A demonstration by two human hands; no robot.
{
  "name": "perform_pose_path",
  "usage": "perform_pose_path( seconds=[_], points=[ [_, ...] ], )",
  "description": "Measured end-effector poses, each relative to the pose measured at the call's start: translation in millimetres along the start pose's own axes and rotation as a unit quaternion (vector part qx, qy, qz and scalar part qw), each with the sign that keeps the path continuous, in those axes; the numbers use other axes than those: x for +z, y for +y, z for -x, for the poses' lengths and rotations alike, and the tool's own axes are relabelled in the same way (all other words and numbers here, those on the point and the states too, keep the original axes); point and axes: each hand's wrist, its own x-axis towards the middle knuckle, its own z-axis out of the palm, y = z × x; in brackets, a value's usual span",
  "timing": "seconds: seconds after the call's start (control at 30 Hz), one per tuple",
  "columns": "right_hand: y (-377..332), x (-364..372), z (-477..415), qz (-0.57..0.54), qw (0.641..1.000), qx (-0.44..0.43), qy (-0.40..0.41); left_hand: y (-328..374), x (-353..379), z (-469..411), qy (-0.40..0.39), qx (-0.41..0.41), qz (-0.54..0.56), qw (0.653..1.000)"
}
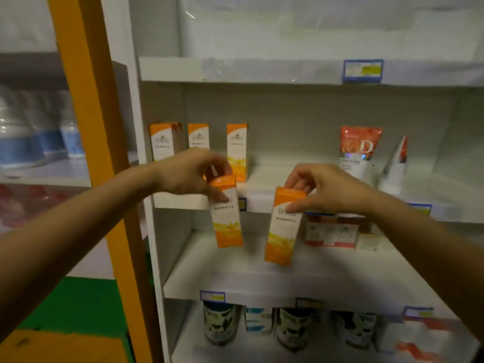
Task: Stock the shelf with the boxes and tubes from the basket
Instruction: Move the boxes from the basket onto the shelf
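My left hand grips the top of an upright orange-and-white box, held in front of the middle shelf's edge. My right hand pinches the top of a second orange-and-white box, tilted slightly, just right of the first. Three matching boxes stand in a row at the left of the middle shelf. Two red-and-white tubes stand cap-down at its right. The basket is out of sight.
The shelf below carries small red-and-white cartons at the back right. Dark jars and boxes fill the lowest shelf. An orange post stands at the left, with blue-labelled bottles behind it.
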Motion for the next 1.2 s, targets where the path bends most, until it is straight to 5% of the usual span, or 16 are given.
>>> perform_pose_path(
  seconds=[0.23, 0.57, 0.83, 1.03, 1.2],
  points=[
    [-22, -72, -27, -0.011, 0.999, 0.002, 0.040, 21, -55, -46, 0.065, 0.027, -0.036, 0.997],
    [-7, -73, -65, 0.034, 0.987, 0.027, 0.154, 13, -30, -118, 0.165, 0.033, -0.064, 0.984],
    [8, -63, -79, 0.053, 0.982, 0.076, 0.167, -3, -17, -147, 0.148, 0.021, -0.091, 0.985],
    [10, -56, -92, 0.042, 0.982, 0.081, 0.164, -6, -12, -150, 0.162, 0.017, -0.274, 0.948],
    [10, -52, -104, 0.026, 0.983, 0.089, 0.161, -7, -9, -140, 0.166, 0.005, -0.300, 0.939]
  ],
)
